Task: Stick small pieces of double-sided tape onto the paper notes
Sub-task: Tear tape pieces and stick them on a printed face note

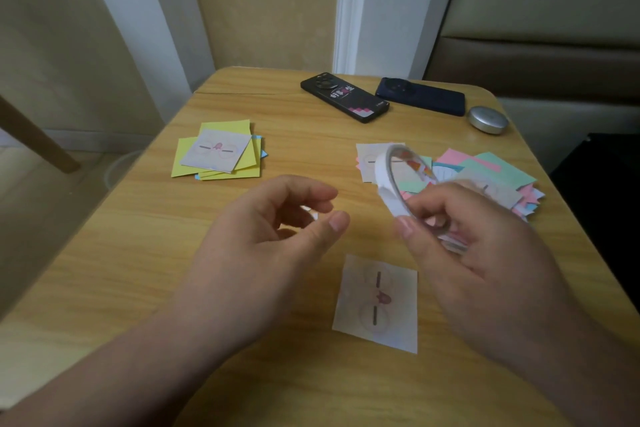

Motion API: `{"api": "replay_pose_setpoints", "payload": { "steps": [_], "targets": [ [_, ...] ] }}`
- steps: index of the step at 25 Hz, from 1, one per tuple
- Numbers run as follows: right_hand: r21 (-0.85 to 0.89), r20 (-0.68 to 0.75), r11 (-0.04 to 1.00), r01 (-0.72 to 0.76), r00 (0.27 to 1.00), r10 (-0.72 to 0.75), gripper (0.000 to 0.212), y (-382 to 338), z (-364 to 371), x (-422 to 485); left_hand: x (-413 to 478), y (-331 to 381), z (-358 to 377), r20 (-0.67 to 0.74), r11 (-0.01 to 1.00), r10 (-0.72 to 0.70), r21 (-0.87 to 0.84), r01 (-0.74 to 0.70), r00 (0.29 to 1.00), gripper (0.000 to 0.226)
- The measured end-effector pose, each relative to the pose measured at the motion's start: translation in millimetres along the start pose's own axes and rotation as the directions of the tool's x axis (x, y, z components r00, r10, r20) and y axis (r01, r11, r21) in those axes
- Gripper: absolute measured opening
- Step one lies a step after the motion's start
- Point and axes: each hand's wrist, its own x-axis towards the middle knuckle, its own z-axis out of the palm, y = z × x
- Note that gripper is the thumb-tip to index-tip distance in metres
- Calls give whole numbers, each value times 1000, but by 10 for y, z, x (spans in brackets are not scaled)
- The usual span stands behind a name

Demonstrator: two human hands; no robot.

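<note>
My right hand [467, 246] grips a thin white roll of double-sided tape [388, 180] by its lower edge, held upright above the table. My left hand [277, 229] hovers just left of it with fingers curled. A small white piece of tape [310, 212] shows at its fingertips, between thumb and fingers. A single pale paper note [379, 305] with a printed pink figure lies flat on the table below both hands. A stack of yellow notes [221, 152] topped by a pale printed one lies at the far left. A loose pile of pink, green and white notes [485, 173] lies at the right, partly behind the roll.
The wooden table [138, 253] has rounded far corners. Two dark phones [344, 97] [420, 96] lie at the back, with a small round silver case [487, 120] to their right. A wall and a padded seat stand behind, and the floor drops off at the left.
</note>
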Motion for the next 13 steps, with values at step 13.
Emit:
{"api": "replay_pose_setpoints", "payload": {
  "steps": [13],
  "targets": [
    [647, 143, 756, -95, 990, 2, 28, -503, -155, -397, -251, 104, 142, 8, 914, 306, -283, -291, 952, 16]
  ]
}}
